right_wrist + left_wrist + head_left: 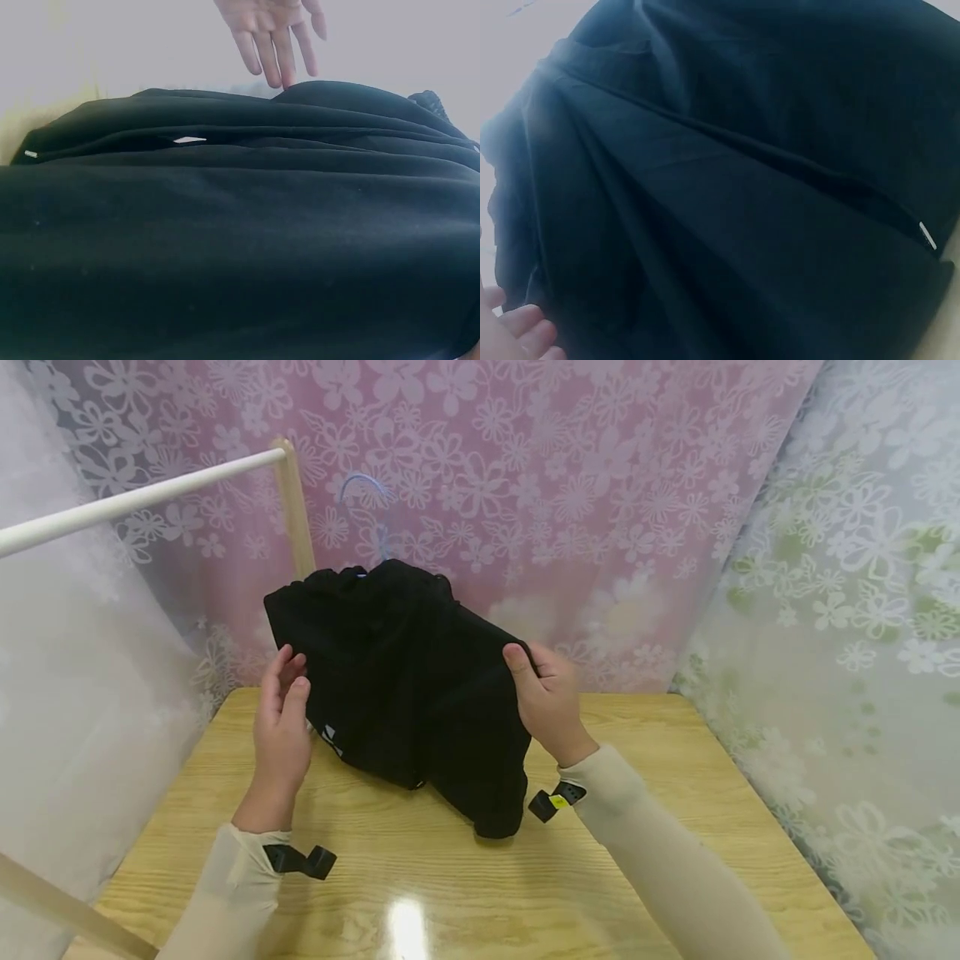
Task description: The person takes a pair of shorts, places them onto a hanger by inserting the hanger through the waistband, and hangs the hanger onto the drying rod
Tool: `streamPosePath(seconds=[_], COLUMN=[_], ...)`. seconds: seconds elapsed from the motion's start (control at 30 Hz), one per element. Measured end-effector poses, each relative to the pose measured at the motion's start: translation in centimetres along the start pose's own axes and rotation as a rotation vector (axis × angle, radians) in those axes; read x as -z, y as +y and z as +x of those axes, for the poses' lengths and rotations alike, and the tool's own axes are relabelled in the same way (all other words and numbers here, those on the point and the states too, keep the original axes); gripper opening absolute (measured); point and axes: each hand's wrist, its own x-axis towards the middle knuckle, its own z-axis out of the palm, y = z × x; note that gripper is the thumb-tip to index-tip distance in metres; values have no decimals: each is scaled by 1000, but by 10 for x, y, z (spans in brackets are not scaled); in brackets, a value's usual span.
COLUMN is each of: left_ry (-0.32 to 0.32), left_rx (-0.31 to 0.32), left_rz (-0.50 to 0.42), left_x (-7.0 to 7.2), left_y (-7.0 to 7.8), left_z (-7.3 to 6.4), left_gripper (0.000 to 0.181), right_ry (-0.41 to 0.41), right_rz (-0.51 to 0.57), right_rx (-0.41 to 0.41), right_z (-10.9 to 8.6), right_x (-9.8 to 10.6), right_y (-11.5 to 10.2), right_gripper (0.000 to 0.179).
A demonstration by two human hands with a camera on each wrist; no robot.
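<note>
Black shorts [405,668] hang tilted above the table, with gathered fabric at the top and a small white mark low on the left side. A light blue hanger [363,476] rises out of that top; the rest of it is covered. My right hand [547,697] grips the right edge, thumb in front and fingers behind. Beside the left edge is my left hand [281,727], its fingers loosely extended; whether they touch the cloth I cannot tell. In the right wrist view the left hand [274,34] shows spread fingers just beyond the folded black cloth [247,247].
A rack with a white rail [142,502] and a wooden post [294,510] stands at the left. Below lies a wood-grain table [637,877]. Flowered curtains [600,485] close off the back and sides. Each sleeve cuff carries a black wrist camera [318,862].
</note>
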Motion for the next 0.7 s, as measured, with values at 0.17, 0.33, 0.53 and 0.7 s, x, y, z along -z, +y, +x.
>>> streamPosePath(seconds=[0.17,0.33,0.53,0.7], left_ry=[9,70,147,119], left_rx=[-31,-69,-128,-124], left_rz=[-7,-1,-52,-47], left_x=[4,7,12,15], left_y=[7,11,11,12], left_z=[3,4,4,5], left_gripper=[50,45,41,42], right_ry=[-7,-26,-55,-67], right_rz=[9,15,85,70], right_rx=[-13,-51,-184,-197], right_z=[10,21,38,56], right_x=[-12,-21,-32,-43], right_y=[-6,-11,-17,-23], right_gripper=[55,55,39,37])
